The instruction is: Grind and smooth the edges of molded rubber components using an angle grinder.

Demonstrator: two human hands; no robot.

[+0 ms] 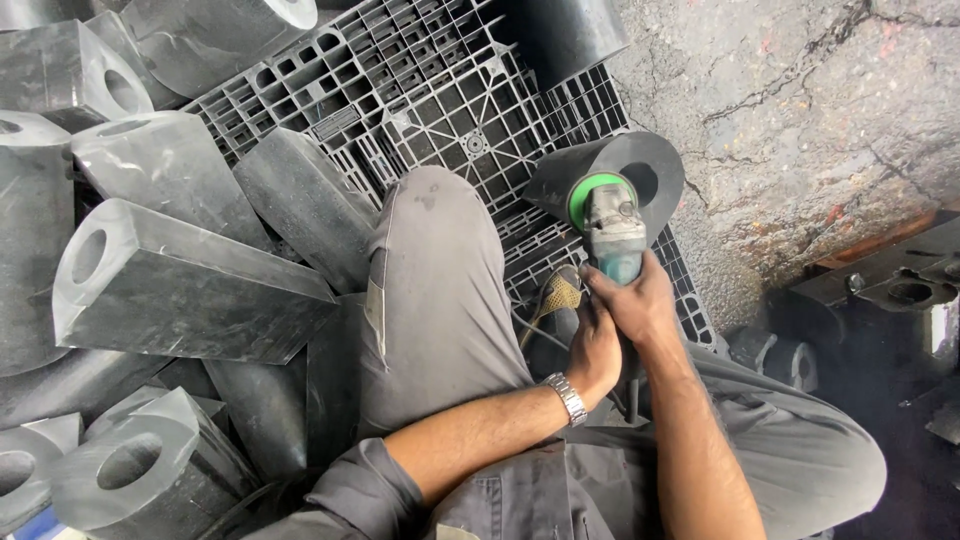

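Grinder (612, 232): being gripped by both hands, right hand (640, 298) closed over the body, left hand (592, 350) wrapped beneath. Disc being pressed against black block (610, 175), lying on grey pallet (430, 90).

Green-guarded angle grinder (610, 225) pressed to a black rubber block's (620, 175) holed end; block on pallet.

Even, soft overhead light; sharp focus, dim right corner, slight wide-angle bending.
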